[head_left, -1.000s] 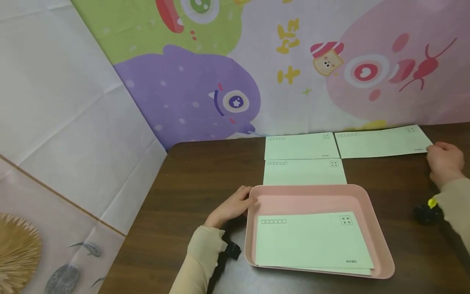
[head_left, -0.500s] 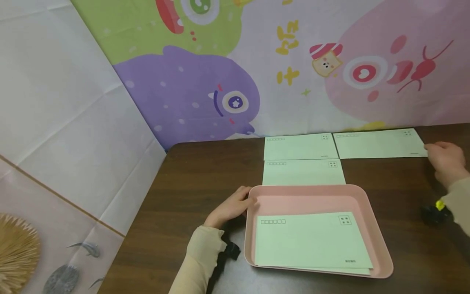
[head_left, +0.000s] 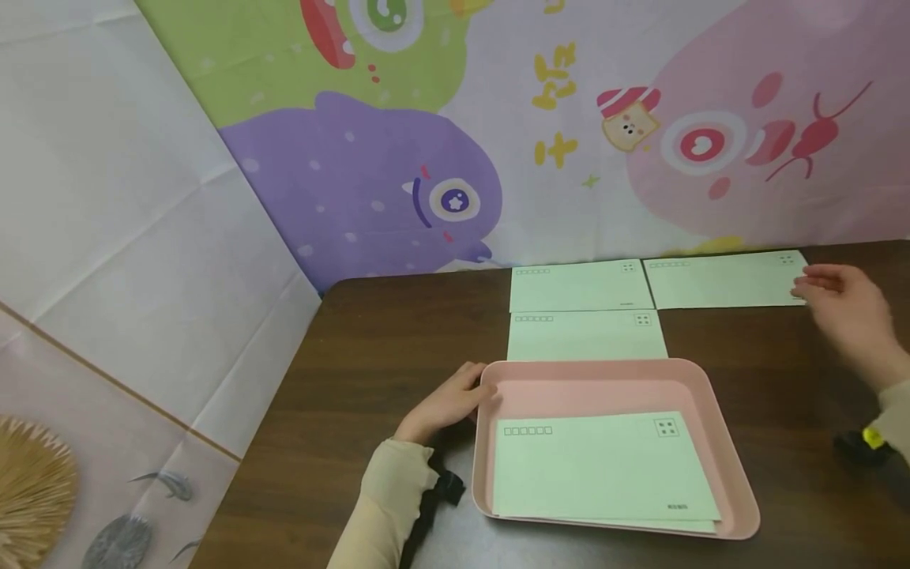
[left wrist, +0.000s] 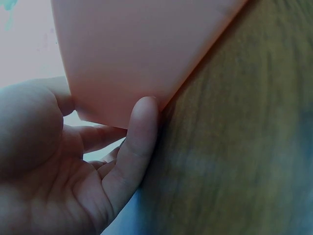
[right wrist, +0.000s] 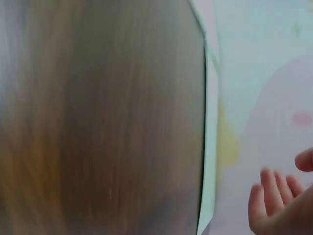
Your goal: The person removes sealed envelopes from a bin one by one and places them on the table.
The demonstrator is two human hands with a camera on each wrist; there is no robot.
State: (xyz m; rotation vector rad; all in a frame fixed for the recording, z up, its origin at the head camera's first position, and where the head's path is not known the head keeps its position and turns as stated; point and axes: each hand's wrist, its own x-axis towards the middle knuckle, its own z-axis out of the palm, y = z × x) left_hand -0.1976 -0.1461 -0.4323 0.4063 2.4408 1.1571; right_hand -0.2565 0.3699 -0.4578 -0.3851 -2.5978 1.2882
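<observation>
At its far left corner, my left hand [head_left: 449, 401] holds a pink tray [head_left: 583, 387]; the left wrist view shows the fingers and thumb on either side of the tray's wall [left wrist: 127, 58]. Pale green envelopes [head_left: 604, 470] lie stacked in the tray. My right hand [head_left: 853, 308] hovers by the right end of a back-row envelope [head_left: 725, 283], fingers loosely extended and holding nothing. In the right wrist view, that hand [right wrist: 279, 205] appears apart from the envelope [right wrist: 210, 122]. Left of it lies another envelope [head_left: 579, 286], with a third [head_left: 584, 336] just in front, partly hidden by the tray.
The dark wooden table [head_left: 370, 348] runs back to a cartoon-printed cloth [head_left: 398, 182]. A white patterned sheet [head_left: 142, 197] hangs along the left. Black wrist cameras [head_left: 449, 486] sit below both sleeves.
My right hand has let go of the right back envelope, and its fingers have straightened. The envelope now lies flatter at its right end. The left hand and tray stay put.
</observation>
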